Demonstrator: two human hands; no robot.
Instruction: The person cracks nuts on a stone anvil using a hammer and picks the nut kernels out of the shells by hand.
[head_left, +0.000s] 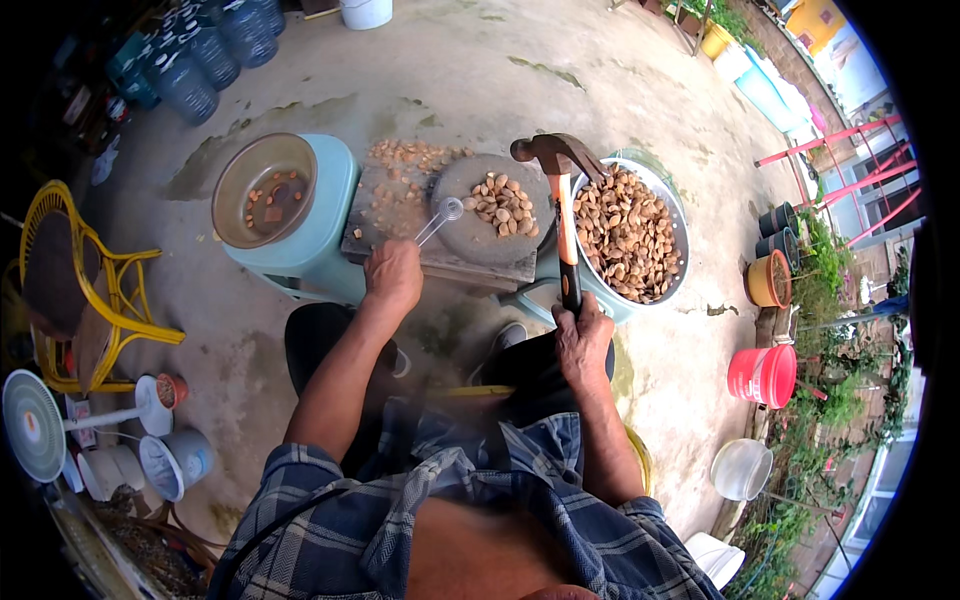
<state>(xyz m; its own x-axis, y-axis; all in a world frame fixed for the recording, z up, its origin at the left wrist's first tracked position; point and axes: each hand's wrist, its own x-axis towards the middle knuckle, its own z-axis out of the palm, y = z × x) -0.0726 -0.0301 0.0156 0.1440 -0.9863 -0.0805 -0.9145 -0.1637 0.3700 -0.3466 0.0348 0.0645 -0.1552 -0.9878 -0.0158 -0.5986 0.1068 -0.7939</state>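
My left hand (395, 274) grips the handle of a small wire tool with a coiled round end (451, 209), which lies over the left part of a round stone slab (457, 244). A pile of brown nuts or pits in their shells (504, 206) sits on that slab. In my right hand (583, 330) is a claw hammer (566, 217), head up, between the slab and a white metal basin (681, 259) full of the same unshelled pits (626, 236). The slab rests on a wooden board (375, 225) strewn with broken shells (412, 156).
A brown bowl (225, 217) with a few kernels stands on a light blue plastic stool (334, 187) at the left. Farther out are a yellow chair (124, 315), a white fan (31, 425), large water bottles (187, 90) and a red bucket (761, 375).
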